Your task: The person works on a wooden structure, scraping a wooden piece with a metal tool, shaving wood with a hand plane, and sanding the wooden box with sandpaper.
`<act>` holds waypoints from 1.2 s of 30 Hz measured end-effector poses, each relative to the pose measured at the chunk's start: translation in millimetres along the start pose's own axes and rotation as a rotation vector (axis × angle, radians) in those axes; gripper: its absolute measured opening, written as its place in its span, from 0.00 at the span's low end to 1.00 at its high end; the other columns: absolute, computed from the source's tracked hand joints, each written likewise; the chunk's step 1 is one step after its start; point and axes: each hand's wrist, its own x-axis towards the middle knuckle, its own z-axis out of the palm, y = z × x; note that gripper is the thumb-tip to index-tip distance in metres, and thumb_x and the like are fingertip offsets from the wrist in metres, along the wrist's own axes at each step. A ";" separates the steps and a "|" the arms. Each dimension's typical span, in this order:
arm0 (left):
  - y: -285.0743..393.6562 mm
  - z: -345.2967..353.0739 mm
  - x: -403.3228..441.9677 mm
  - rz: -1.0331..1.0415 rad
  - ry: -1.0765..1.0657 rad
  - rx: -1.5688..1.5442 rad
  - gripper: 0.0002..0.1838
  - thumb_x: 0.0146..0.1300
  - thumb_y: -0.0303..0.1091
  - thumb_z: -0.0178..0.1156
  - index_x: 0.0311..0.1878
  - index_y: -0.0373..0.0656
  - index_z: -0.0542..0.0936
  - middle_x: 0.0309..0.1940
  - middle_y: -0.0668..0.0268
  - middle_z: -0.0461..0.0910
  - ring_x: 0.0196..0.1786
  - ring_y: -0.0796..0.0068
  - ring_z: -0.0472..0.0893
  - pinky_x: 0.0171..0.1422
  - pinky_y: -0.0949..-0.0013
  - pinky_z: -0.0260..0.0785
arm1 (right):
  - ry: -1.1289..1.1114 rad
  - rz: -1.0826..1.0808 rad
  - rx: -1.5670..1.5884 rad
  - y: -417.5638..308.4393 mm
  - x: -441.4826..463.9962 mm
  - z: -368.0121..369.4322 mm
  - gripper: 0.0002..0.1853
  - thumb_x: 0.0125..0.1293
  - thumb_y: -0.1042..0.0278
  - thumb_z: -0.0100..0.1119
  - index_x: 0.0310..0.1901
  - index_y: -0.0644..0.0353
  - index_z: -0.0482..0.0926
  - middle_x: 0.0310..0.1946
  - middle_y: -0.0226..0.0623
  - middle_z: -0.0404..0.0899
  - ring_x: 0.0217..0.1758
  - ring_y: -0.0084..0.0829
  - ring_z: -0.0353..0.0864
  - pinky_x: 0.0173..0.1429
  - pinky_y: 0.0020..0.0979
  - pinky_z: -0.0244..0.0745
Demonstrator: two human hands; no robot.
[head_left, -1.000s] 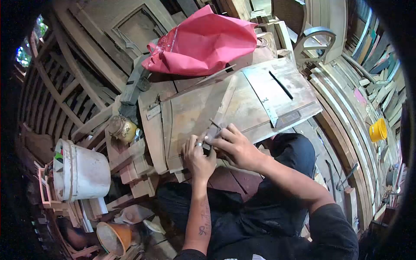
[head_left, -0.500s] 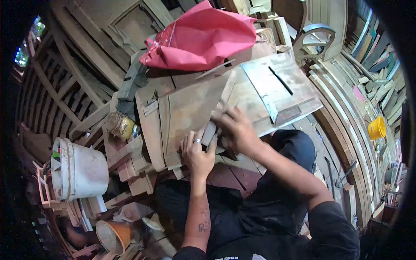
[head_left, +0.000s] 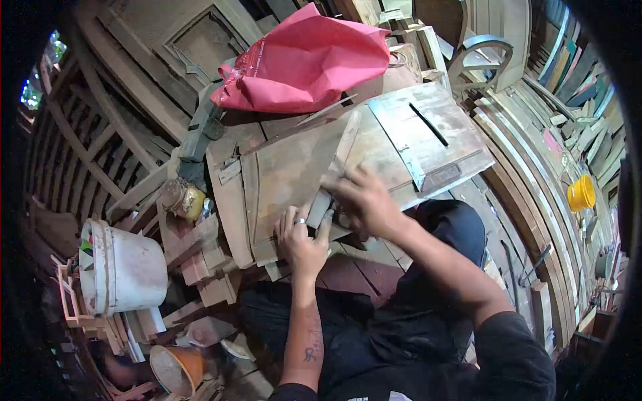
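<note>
My left hand (head_left: pixel 302 237), a ring on one finger, is closed at the near end of a grey-brown block (head_left: pixel 320 208), thumb along its right side. A narrow pale wooden strip (head_left: pixel 348 137) lies in line with it; whether the two are one piece is hidden by my right hand (head_left: pixel 364 200). That hand has curled fingers over the far end of the block, blurred by motion, and what it grips is unclear. Underneath is a wide wooden board (head_left: pixel 284 157). A metal square's blade (head_left: pixel 400 137) and a black pencil-like stick (head_left: pixel 429 124) rest on its right part.
A pink bag (head_left: pixel 307 63) lies behind the board. To the left stand a jar (head_left: pixel 184 199), a white bucket (head_left: pixel 130 267) and an orange container (head_left: pixel 190 369). Long planks (head_left: pixel 528 194) run along the right, near a yellow bucket (head_left: pixel 581 193). My bent knee (head_left: pixel 455 230) is close to the board.
The whole view has shifted slightly. My right hand is blurred in both frames, at nearly the same spot over the block. My left hand keeps its hold.
</note>
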 end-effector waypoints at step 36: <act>4.7 -2.9 1.5 0.033 0.033 0.029 0.21 0.61 0.38 0.73 0.57 0.42 0.86 0.40 0.57 0.78 0.48 0.49 0.79 0.55 0.50 0.68 | 0.002 -0.024 0.123 -0.2 -1.6 5.5 0.31 0.58 0.75 0.70 0.67 0.58 0.82 0.52 0.46 0.79 0.60 0.55 0.76 0.68 0.48 0.76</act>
